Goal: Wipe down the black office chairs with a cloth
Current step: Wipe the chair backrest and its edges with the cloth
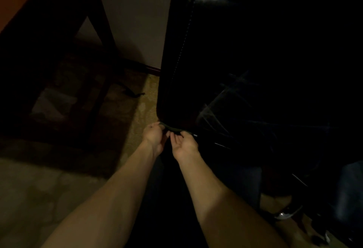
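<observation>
Here we note a very dim frame. The black office chair (196, 61) fills the right and centre, its stitched back edge running from the top centre down to a lower corner at mid-frame. Our left hand (154, 134) and right hand (184, 143) meet just below that corner, each pinching the dark cloth (172, 129), which lies across the corner's underside, long axis left to right. We judge the chair surface lies up and right from both hands; the left hand sits nearer the corner.
</observation>
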A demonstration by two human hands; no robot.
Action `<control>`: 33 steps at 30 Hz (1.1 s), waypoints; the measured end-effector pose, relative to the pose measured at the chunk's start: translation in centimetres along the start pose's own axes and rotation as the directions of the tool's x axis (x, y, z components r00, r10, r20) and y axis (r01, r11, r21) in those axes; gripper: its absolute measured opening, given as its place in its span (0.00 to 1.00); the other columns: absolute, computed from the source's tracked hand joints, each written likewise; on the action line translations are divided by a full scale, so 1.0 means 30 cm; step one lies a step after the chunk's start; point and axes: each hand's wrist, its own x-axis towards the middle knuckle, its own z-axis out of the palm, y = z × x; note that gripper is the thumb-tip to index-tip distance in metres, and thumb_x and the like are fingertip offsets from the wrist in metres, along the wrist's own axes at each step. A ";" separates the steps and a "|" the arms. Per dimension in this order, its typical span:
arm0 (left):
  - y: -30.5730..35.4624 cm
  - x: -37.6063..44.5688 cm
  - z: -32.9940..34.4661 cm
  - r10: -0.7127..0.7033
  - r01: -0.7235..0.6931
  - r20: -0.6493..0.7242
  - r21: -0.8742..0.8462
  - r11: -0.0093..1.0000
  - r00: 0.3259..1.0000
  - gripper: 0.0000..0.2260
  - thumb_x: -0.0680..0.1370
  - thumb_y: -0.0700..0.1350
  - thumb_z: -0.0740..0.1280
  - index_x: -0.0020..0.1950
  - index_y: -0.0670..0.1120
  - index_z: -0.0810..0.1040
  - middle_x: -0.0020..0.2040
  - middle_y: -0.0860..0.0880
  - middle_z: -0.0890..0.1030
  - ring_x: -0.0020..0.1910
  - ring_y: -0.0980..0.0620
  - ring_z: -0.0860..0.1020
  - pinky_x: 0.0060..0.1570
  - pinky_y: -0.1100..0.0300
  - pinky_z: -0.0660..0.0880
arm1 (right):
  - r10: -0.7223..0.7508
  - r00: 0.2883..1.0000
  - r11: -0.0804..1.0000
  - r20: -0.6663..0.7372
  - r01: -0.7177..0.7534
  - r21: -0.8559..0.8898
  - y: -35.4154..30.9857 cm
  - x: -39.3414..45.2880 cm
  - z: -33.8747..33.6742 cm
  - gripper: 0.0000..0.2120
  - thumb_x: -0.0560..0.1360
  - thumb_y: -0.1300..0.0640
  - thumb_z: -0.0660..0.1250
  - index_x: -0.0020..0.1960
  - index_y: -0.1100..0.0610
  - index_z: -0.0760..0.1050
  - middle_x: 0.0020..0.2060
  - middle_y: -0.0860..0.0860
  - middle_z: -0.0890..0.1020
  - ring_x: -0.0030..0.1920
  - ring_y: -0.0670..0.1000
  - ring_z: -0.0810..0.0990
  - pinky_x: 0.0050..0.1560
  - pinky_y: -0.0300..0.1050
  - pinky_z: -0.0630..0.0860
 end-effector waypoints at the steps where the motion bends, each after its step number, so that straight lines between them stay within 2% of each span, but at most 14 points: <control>1: -0.010 0.017 -0.002 -0.004 0.004 0.004 -0.034 0.999 1.000 0.17 0.81 0.31 0.56 0.69 0.36 0.71 0.63 0.37 0.77 0.52 0.43 0.80 0.38 0.61 0.81 | 0.014 1.000 1.000 0.006 -0.014 0.025 -0.002 0.012 0.001 0.18 0.80 0.69 0.59 0.70 0.69 0.66 0.68 0.67 0.69 0.68 0.61 0.71 0.63 0.49 0.73; 3: -0.016 0.030 -0.002 -0.006 0.006 -0.005 -0.081 0.997 1.000 0.18 0.81 0.31 0.56 0.71 0.38 0.70 0.65 0.34 0.76 0.55 0.42 0.80 0.40 0.58 0.82 | 0.052 0.998 0.995 0.029 -0.054 0.088 0.000 0.024 0.003 0.20 0.81 0.68 0.57 0.72 0.70 0.62 0.72 0.66 0.64 0.72 0.61 0.66 0.67 0.51 0.70; 7: -0.017 0.022 0.006 0.006 -0.007 -0.002 -0.120 0.993 1.000 0.18 0.81 0.32 0.56 0.71 0.40 0.70 0.64 0.34 0.77 0.56 0.41 0.80 0.41 0.56 0.81 | 0.081 0.992 0.979 0.095 -0.098 0.182 0.009 0.018 -0.003 0.18 0.82 0.65 0.56 0.71 0.71 0.63 0.71 0.65 0.66 0.72 0.63 0.65 0.71 0.53 0.67; 10: 0.007 -0.038 0.015 0.055 -0.055 -0.004 -0.076 0.996 0.999 0.17 0.81 0.32 0.56 0.69 0.38 0.70 0.64 0.35 0.77 0.59 0.40 0.79 0.51 0.53 0.81 | 0.054 0.993 0.976 0.104 -0.074 0.203 0.006 -0.026 -0.006 0.16 0.82 0.65 0.58 0.67 0.70 0.68 0.68 0.65 0.69 0.70 0.61 0.69 0.64 0.50 0.73; 12: 0.026 -0.109 0.020 0.109 -0.109 -0.029 -0.024 0.994 0.994 0.14 0.81 0.31 0.57 0.66 0.37 0.70 0.61 0.35 0.77 0.56 0.41 0.80 0.58 0.51 0.78 | 0.027 0.989 0.981 0.143 -0.053 0.185 -0.008 -0.084 -0.025 0.14 0.80 0.65 0.61 0.65 0.68 0.72 0.65 0.64 0.71 0.65 0.59 0.73 0.58 0.48 0.76; 15: 0.067 -0.239 0.040 0.187 -0.185 -0.019 0.057 0.981 0.982 0.12 0.81 0.30 0.57 0.63 0.37 0.71 0.57 0.34 0.77 0.55 0.40 0.79 0.54 0.54 0.79 | -0.007 0.981 0.983 0.196 -0.028 0.179 -0.054 -0.181 -0.048 0.07 0.79 0.65 0.63 0.55 0.66 0.76 0.56 0.62 0.77 0.55 0.56 0.78 0.55 0.48 0.78; 17: 0.096 -0.325 0.079 0.248 -0.250 0.032 0.142 0.958 0.968 0.10 0.82 0.32 0.59 0.63 0.36 0.72 0.55 0.37 0.78 0.56 0.41 0.80 0.51 0.57 0.80 | -0.045 0.980 0.977 0.196 0.002 0.212 -0.103 -0.253 -0.041 0.09 0.79 0.64 0.64 0.57 0.67 0.75 0.55 0.62 0.78 0.55 0.56 0.79 0.53 0.47 0.78; 20: 0.121 -0.429 0.158 0.388 -0.387 0.060 0.301 0.872 0.920 0.05 0.81 0.36 0.63 0.56 0.41 0.75 0.50 0.42 0.82 0.48 0.49 0.83 0.48 0.58 0.82 | -0.140 0.974 0.972 0.176 0.101 0.213 -0.169 -0.365 -0.020 0.15 0.78 0.63 0.67 0.62 0.67 0.74 0.55 0.62 0.80 0.57 0.56 0.80 0.54 0.47 0.79; 22: 0.138 -0.485 0.222 0.459 -0.452 0.056 0.307 0.837 0.887 0.04 0.80 0.38 0.66 0.55 0.43 0.75 0.45 0.45 0.82 0.42 0.54 0.84 0.44 0.62 0.81 | -0.248 0.957 0.957 0.153 0.217 0.193 -0.223 -0.439 0.010 0.14 0.77 0.65 0.68 0.61 0.66 0.75 0.54 0.61 0.81 0.55 0.55 0.81 0.53 0.46 0.80; 24: 0.164 -0.543 0.294 0.526 -0.517 0.041 0.265 0.814 0.850 0.05 0.79 0.39 0.68 0.54 0.44 0.75 0.40 0.48 0.82 0.39 0.54 0.83 0.42 0.62 0.81 | -0.359 0.925 0.924 0.126 0.334 0.185 -0.289 -0.515 0.067 0.09 0.76 0.68 0.68 0.56 0.66 0.76 0.51 0.61 0.80 0.51 0.54 0.81 0.51 0.46 0.81; 26: 0.202 -0.592 0.374 0.619 -0.603 0.022 0.256 0.756 0.785 0.06 0.78 0.40 0.70 0.51 0.45 0.74 0.38 0.47 0.81 0.39 0.53 0.84 0.44 0.56 0.82 | -0.426 0.899 0.898 0.102 0.405 0.173 -0.359 -0.591 0.140 0.03 0.77 0.69 0.67 0.48 0.63 0.75 0.49 0.61 0.80 0.48 0.54 0.81 0.51 0.47 0.81; 28: 0.252 -0.623 0.451 0.691 -0.664 -0.012 0.263 0.700 0.723 0.08 0.76 0.43 0.73 0.47 0.48 0.74 0.38 0.46 0.82 0.38 0.52 0.84 0.45 0.52 0.83 | -0.470 0.880 0.877 0.070 0.455 0.154 -0.414 -0.652 0.199 0.05 0.77 0.68 0.67 0.44 0.62 0.74 0.49 0.62 0.80 0.47 0.55 0.81 0.52 0.47 0.81; 30: 0.299 -0.637 0.509 0.730 -0.697 -0.037 0.265 0.666 0.683 0.10 0.75 0.44 0.74 0.45 0.51 0.72 0.38 0.47 0.82 0.39 0.51 0.84 0.48 0.50 0.82 | -0.514 0.855 0.855 0.068 0.504 0.120 -0.440 -0.684 0.231 0.02 0.77 0.67 0.68 0.46 0.64 0.75 0.48 0.61 0.81 0.47 0.56 0.82 0.51 0.46 0.81; 33: 0.301 -0.643 0.525 0.747 -0.701 -0.048 0.313 0.641 0.663 0.13 0.74 0.46 0.75 0.48 0.50 0.71 0.40 0.50 0.81 0.44 0.51 0.82 0.52 0.50 0.81 | -0.579 0.813 0.816 0.061 0.577 0.044 -0.429 -0.666 0.226 0.10 0.77 0.65 0.68 0.56 0.70 0.77 0.49 0.60 0.82 0.49 0.56 0.83 0.50 0.45 0.82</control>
